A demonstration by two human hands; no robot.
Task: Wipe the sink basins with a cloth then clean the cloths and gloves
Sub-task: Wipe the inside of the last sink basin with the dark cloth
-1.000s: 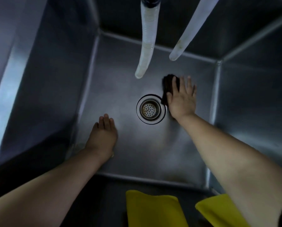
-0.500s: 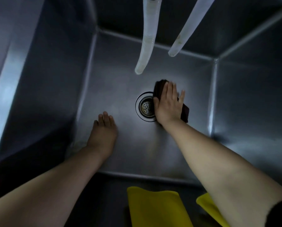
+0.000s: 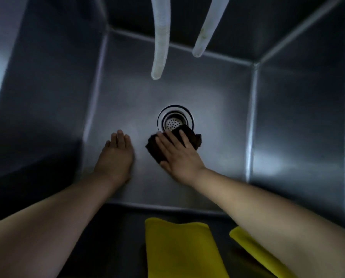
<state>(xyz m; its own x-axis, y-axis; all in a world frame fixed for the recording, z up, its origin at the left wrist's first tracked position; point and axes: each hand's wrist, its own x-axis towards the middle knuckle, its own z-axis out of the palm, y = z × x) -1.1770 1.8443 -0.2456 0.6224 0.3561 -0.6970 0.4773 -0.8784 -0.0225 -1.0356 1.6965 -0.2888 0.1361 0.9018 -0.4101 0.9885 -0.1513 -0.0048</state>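
I look down into a deep steel sink basin (image 3: 217, 101). My right hand (image 3: 179, 155) presses a dark brown cloth (image 3: 194, 137) flat on the basin floor, fingers straight, just below and partly over the round drain strainer (image 3: 175, 120). My left hand (image 3: 115, 155) rests flat on the basin floor to the left of the cloth, fingers together, holding nothing. Two yellow gloves (image 3: 179, 249) (image 3: 256, 253) hang over the near rim; my right forearm hides part of the right one.
Two pale translucent hoses (image 3: 160, 41) (image 3: 208, 29) hang from above into the basin, ending over its back half. Steel walls (image 3: 37, 97) rise steeply on the left, right and back.
My right hand has slid the cloth from the right of the drain toward me and leftward, now below the drain. My left hand has stayed in place.
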